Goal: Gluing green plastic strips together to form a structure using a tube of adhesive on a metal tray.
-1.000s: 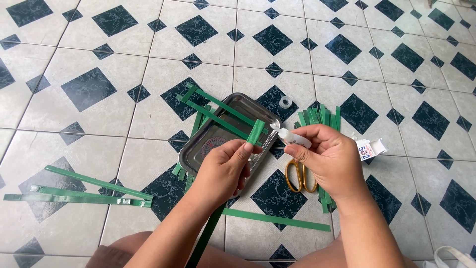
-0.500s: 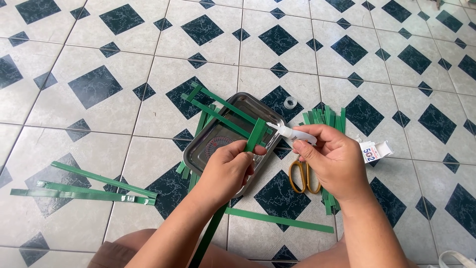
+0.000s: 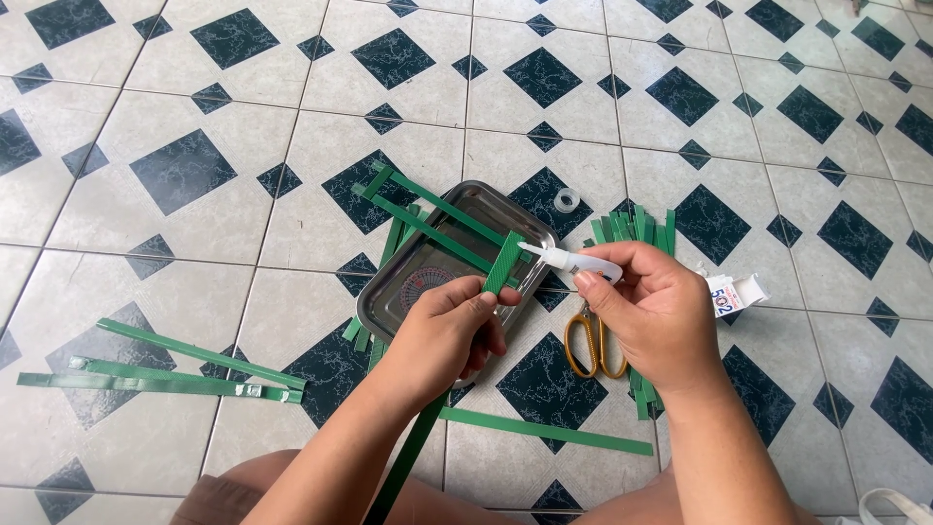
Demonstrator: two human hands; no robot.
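My left hand point(image 3: 449, 329) pinches a short green paper strip point(image 3: 504, 262) upright above a small steel tray point(image 3: 400, 286). Long green strips point(image 3: 428, 218) lie across the tray. My right hand point(image 3: 653, 309) holds a small white glue tube point(image 3: 573, 260), its nozzle tip touching the top of the held strip. Yellow-handled scissors point(image 3: 586, 342) lie on the floor under my right hand, on a pile of cut green strips point(image 3: 637, 229).
The floor is cream tile with dark green diamonds. More long green strips point(image 3: 165, 374) lie at the left, and one point(image 3: 549, 431) near my knees. A small glue box point(image 3: 737, 294) sits right of my hand. A clear cap point(image 3: 567, 200) lies beyond the tray.
The glue tube's tip has come closer to the held strip and now touches it. Both hands stay over the tray, shifted slightly.
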